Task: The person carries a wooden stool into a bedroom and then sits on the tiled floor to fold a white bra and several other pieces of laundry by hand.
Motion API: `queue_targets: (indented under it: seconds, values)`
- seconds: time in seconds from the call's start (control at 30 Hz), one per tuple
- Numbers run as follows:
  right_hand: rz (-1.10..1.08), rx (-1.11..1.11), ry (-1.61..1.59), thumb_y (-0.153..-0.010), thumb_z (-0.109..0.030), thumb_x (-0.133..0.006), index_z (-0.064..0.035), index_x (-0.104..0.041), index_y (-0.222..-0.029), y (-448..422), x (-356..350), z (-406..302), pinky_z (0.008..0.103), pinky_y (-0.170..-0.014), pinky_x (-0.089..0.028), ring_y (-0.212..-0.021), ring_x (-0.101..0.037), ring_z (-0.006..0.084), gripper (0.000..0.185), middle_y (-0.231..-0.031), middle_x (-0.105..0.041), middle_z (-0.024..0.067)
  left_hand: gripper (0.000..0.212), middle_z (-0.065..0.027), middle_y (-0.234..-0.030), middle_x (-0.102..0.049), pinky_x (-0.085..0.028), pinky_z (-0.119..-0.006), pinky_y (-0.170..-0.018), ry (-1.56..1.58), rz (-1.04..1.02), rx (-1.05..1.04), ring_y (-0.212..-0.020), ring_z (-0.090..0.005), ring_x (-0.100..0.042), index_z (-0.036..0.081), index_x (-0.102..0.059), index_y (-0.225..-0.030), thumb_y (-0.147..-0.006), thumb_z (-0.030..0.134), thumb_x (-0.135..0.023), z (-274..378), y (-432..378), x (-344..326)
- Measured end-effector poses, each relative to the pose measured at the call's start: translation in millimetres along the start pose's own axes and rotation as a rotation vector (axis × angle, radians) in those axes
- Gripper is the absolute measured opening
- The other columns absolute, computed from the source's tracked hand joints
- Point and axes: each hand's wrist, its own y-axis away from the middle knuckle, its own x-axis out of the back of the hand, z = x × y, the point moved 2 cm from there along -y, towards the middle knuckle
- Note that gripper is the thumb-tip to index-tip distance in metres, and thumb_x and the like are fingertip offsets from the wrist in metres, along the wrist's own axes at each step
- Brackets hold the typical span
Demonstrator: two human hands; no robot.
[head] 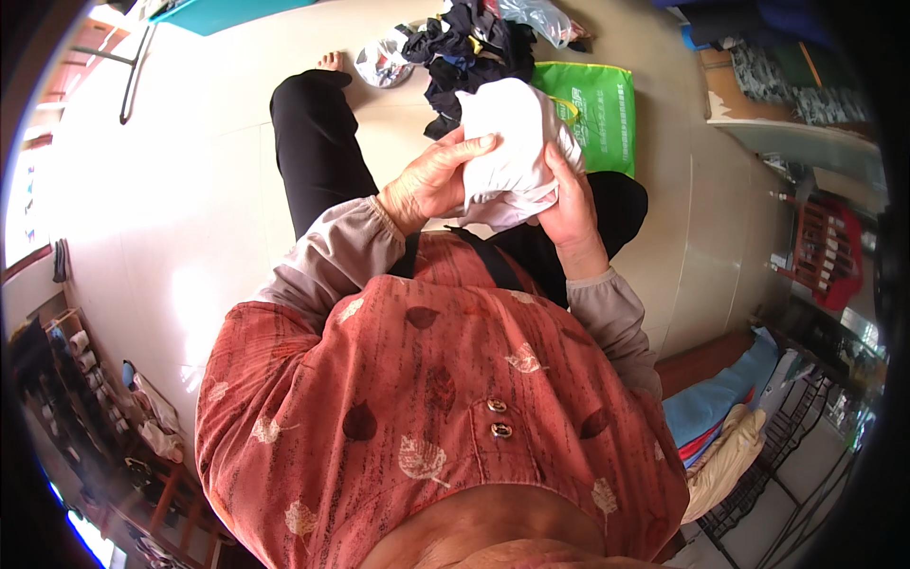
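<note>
A bundle of white cloth (508, 146) is held up in front of my lap, between both hands. My left hand (431, 174) grips its left side, the thumb lying across the front. On the right edge, my right hand (572, 203) pinches the fabric with the thumb on top and the fingers behind. The cloth is folded or bunched, and I cannot tell what garment it is. Beyond it, a green shopping bag (604, 117) with printed writing and a yellow handle lies on the floor, partly covered by the cloth.
Dark clothes (483, 53) lie piled on the tiled floor (213, 171) ahead, beside a whitish plastic bundle (384, 62) and a clear plastic bag (540, 18). A wooden rack (817, 242) stands at the right. Folded fabrics (718, 427) lie at the lower right.
</note>
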Motion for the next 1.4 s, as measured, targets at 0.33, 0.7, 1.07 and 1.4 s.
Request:
queue_targets:
  seconds: [0.33, 0.7, 1.07, 1.4]
  values:
    - [-0.060, 0.060, -0.145, -0.097, -0.021, -0.043, -0.0016, -0.045, -0.129, 4.8, -8.0, -6.9, 0.0341, -0.097, -0.041, -0.114, -0.051, 0.0170, 0.037, -0.125, -0.054, 0.0086, 0.046, -0.0120, -0.113, -0.060, -0.046, -0.038, -0.097, 0.243, 0.028, -0.001, -0.104, -0.0228, -0.060, -0.002, -0.047, -0.123, -0.084, 0.011, -0.066, 6.9, 9.3, -9.8]
    - [0.156, 0.078, -0.046, -0.097, -0.017, -0.044, -0.0052, -0.054, -0.113, 14.9, -38.2, -22.8, 0.0140, -0.052, -0.034, -0.050, -0.033, -0.0014, 0.022, -0.072, -0.049, -0.0077, 0.016, -0.0110, -0.098, -0.063, -0.054, -0.032, -0.081, -0.002, -0.024, -0.111, -0.093, -0.0201, -0.062, -0.003, -0.055, -0.106, -0.091, 0.001, -0.051, 20.7, 16.9, 4.1]
    - [0.053, 0.022, -0.143, -0.098, -0.020, -0.039, -0.0025, -0.043, -0.129, 13.0, -16.8, -7.8, 0.0332, -0.093, -0.046, -0.110, -0.054, 0.0178, 0.036, -0.125, -0.053, 0.0095, 0.026, -0.0033, -0.101, -0.063, -0.048, -0.026, -0.084, -0.757, -0.094, -0.327, -0.094, -0.0105, -0.057, -0.001, -0.059, -0.111, -0.089, 0.013, -0.061, 11.1, 24.4, -6.0]
    - [-0.105, -0.111, -0.052, -0.098, -0.022, -0.044, -0.0062, -0.053, -0.114, 20.7, -15.2, -11.3, 0.0211, -0.052, -0.036, -0.044, -0.028, 0.0008, 0.025, -0.079, -0.054, -0.0059, 0.021, -0.0058, -0.099, -0.065, -0.054, -0.026, -0.078, -0.210, -0.108, -0.336, -0.088, -0.0120, -0.063, 0.000, -0.059, -0.110, -0.090, 0.004, -0.056, 15.7, 17.3, -13.5]
